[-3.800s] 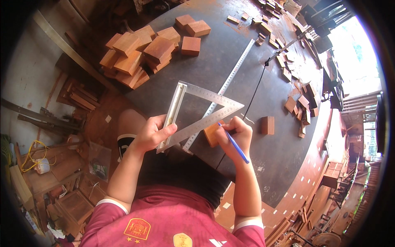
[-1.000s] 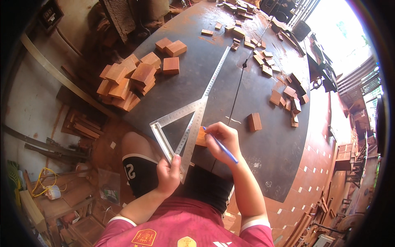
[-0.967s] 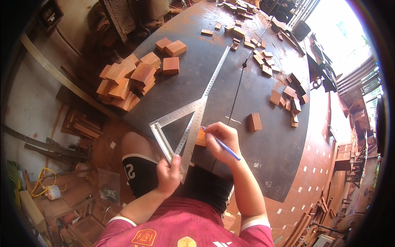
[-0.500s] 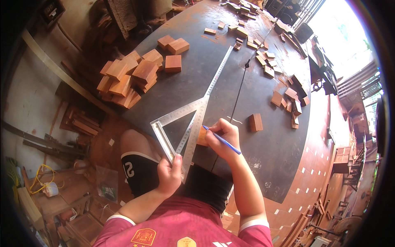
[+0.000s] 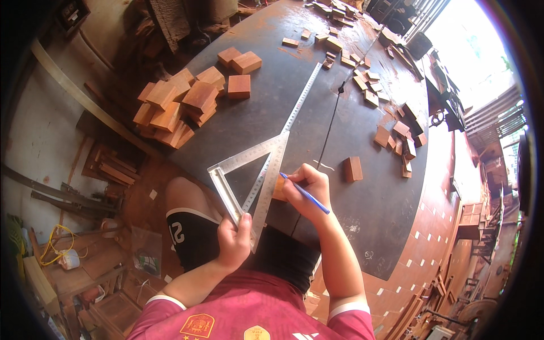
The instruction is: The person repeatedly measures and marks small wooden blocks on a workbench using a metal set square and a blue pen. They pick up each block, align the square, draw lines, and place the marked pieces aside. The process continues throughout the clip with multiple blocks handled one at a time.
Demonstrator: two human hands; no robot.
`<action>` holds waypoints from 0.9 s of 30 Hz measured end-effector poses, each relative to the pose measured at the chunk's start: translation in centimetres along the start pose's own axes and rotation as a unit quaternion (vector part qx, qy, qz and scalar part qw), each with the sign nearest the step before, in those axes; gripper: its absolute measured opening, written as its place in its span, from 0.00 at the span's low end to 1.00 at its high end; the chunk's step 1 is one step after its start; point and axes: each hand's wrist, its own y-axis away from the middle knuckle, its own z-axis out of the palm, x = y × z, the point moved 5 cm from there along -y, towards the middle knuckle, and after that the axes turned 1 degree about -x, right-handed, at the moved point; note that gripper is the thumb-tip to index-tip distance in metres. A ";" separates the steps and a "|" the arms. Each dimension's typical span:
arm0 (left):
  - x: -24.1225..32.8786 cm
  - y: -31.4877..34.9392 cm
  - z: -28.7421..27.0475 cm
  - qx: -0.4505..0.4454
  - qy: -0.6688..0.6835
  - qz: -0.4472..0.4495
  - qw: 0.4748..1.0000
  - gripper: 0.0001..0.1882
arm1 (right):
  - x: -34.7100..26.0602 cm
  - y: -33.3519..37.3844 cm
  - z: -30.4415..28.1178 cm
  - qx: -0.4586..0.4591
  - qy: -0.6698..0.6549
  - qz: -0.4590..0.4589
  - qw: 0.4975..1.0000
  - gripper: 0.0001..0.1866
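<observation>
My left hand (image 5: 235,242) is closed on the near corner of a silver triangular set square (image 5: 274,164), thumb on top. A long steel ruler (image 5: 300,106) shows through the square's opening and runs out beyond its far corner. A blue pen (image 5: 309,197) is pinched in my right hand (image 5: 309,191), its tip close to the square's right edge. Beneath those fingers lies a small orange-brown wooden block (image 5: 279,188) against the square, mostly hidden by my hand. Another wooden block (image 5: 352,169) stands alone to the right of my hand.
The dark tabletop (image 5: 249,122) has a straight seam. A pile of wooden blocks (image 5: 180,102) sits at its left edge. Several smaller blocks (image 5: 371,90) are scattered along the far right side. A tiled floor (image 5: 416,243) lies beyond the right edge, and wood pieces (image 5: 116,167) lie low at left.
My right hand and the pen have shifted very slightly, the pen's rear end a little to the left. The square, the ruler and the blocks stay in place.
</observation>
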 end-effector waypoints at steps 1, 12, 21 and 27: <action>0.0 0.0 0.0 -0.001 -0.002 0.001 1.000 0.08 | -0.1 0.0 0.0 -0.001 0.001 -0.002 1.000 0.13; 2.5 0.1 0.3 0.014 -0.013 0.017 1.000 0.05 | -0.6 0.2 -0.2 0.001 0.003 0.001 1.000 0.09; 9.0 -1.5 -3.1 0.049 -0.393 0.506 0.766 0.14 | -0.7 -0.5 -2.1 0.093 -0.246 0.063 0.963 0.15; 9.9 -0.8 -4.7 0.044 -0.446 0.573 0.686 0.14 | -0.2 0.9 -3.1 -0.114 -0.491 0.076 0.860 0.17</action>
